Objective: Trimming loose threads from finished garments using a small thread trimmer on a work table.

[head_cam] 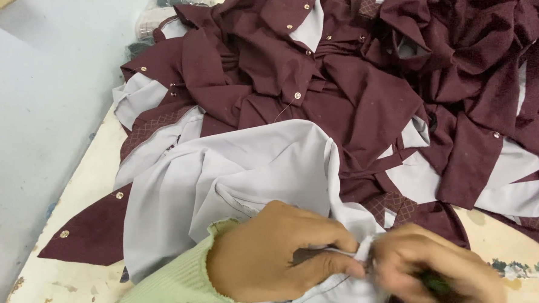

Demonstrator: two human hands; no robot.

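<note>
two hands [353, 260] pinch one grey garment [234, 177]

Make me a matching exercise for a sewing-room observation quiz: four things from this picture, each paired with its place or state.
Things:
1. left hand
2. right hand
3. pale grey fabric piece
4. heap of maroon garments with small metal snap buttons

Places or states:
A. piled across the back of the paint-stained cream tabletop
B. wears a light green knit sleeve, pinching grey cloth
C. blurred, at the bottom right, with something dark under it
D. spread in front, with a fold of it gripped by both hands

Pairs: 1-B, 2-C, 3-D, 4-A
</note>
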